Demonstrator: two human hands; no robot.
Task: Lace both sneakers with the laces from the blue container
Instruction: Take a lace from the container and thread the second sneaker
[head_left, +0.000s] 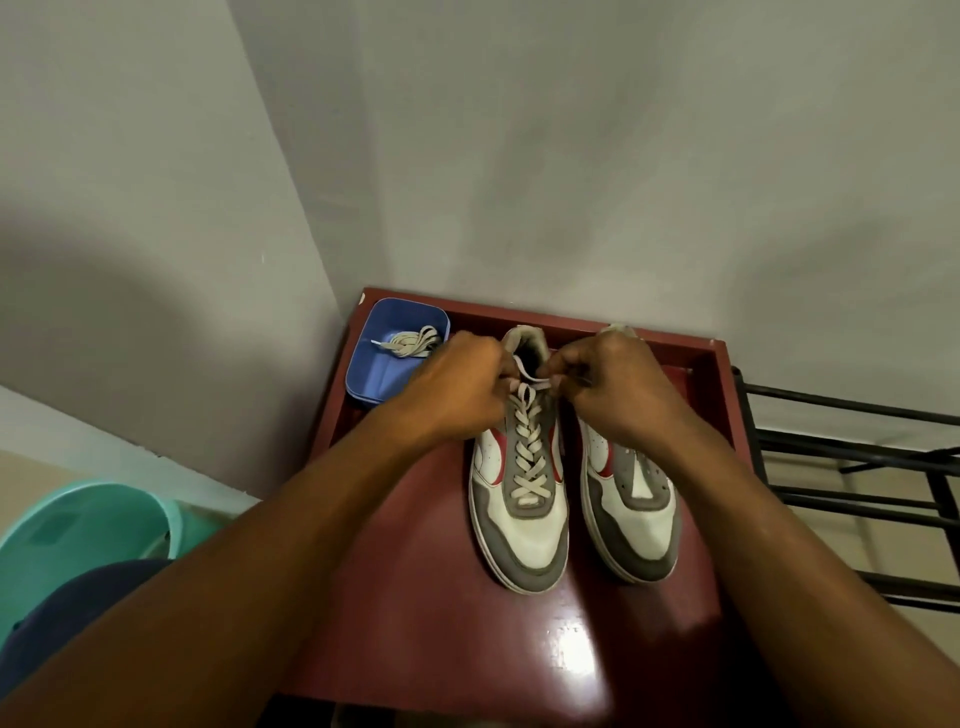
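Two white, grey and red sneakers stand side by side on a dark red table (426, 545), toes toward me. The left sneaker (522, 499) has a cream lace (527, 447) crossed through its eyelets up to the top. My left hand (460, 387) and my right hand (615, 387) meet over its collar, each pinching an end of that lace. The right sneaker (636, 512) shows no lace; my right hand covers its upper part. A blue container (379, 374) at the table's far left corner holds a bundled cream lace (413, 343).
Grey walls close in behind and to the left of the table. A black metal rack (852, 467) stands to the right. A teal plastic tub (78, 530) sits on the floor at lower left, beside something dark blue (67, 613).
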